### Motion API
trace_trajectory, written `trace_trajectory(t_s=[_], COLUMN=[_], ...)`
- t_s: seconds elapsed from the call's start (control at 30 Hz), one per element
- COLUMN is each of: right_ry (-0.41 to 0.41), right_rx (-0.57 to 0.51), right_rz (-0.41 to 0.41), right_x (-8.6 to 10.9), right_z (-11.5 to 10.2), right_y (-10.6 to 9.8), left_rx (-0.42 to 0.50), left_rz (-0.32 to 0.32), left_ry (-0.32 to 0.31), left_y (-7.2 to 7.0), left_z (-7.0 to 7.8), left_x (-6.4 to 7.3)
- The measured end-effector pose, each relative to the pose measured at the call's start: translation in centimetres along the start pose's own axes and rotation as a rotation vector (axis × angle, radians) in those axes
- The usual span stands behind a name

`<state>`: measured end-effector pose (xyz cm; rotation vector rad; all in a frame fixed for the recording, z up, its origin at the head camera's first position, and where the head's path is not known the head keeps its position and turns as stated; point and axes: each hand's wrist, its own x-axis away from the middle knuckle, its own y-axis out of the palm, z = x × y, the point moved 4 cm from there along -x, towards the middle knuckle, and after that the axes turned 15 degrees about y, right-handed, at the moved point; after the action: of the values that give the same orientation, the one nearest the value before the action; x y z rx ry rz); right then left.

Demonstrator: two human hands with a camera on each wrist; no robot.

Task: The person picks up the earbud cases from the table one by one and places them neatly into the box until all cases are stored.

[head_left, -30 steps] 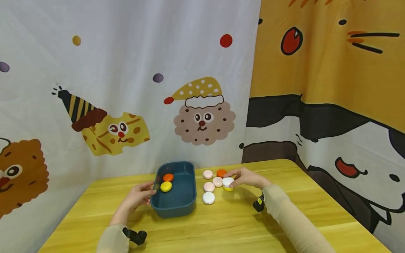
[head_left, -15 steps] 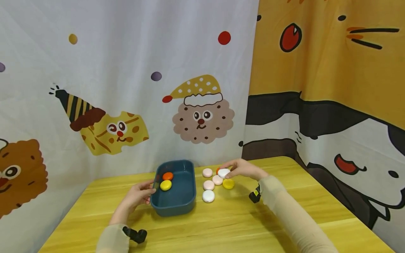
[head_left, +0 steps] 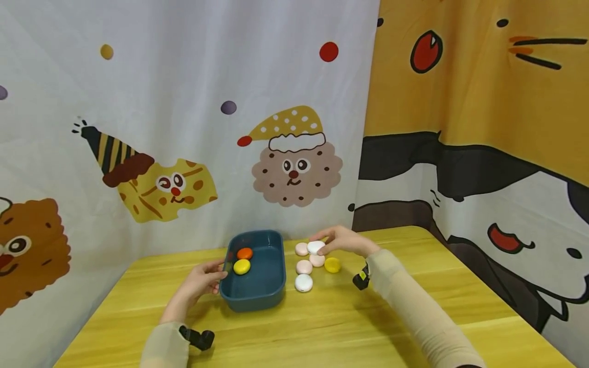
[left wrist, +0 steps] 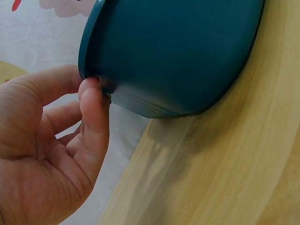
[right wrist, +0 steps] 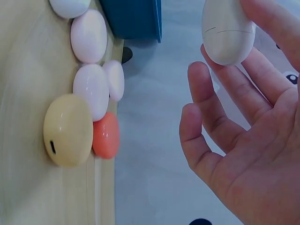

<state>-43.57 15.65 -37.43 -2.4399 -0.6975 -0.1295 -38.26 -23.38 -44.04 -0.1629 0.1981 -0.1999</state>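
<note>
"Where's the raised white disc (head_left: 315,247)?"
"Lower center of the head view, above the surface (head_left: 285,337), pinched in the fingers of the right hand (head_left: 344,240)."
"And the left hand (head_left: 202,280)?"
"Fingers pinch the left edge of the blue tray (head_left: 266,276)."

text: none readable | labels, brands: none readable | numbers: none readable | signs: none readable
</note>
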Motion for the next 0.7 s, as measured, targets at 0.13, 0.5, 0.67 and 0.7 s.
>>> trace_trajectory(t_s=[0.13,0.5,0.67,0.7], right_ry=[0.005,-0.033,-0.036,-0.038], right_rx=[0.006,0.053,0.065,0.067], right_rz=[-0.005,0.011,0.015,0.017], right_x=[-0.4,-1.1,-1.4,-1.5], right_z=[-0.5,-1.4,-1.9,-2.0], right_y=[0.3,0.7,1.1,1.1], left_rx=[-0.004,0.01,0.01,0.006], left_rz=[-0.007,-0.019,-0.012,-0.007], left_ry=[-0.003,0.009,0.011,0.009], left_y=[-0.1,0.0,0.1,0.1], left_z=[0.0,0.2,0.2,0.1], left_x=[-0.1,0.0,0.1,0.1])
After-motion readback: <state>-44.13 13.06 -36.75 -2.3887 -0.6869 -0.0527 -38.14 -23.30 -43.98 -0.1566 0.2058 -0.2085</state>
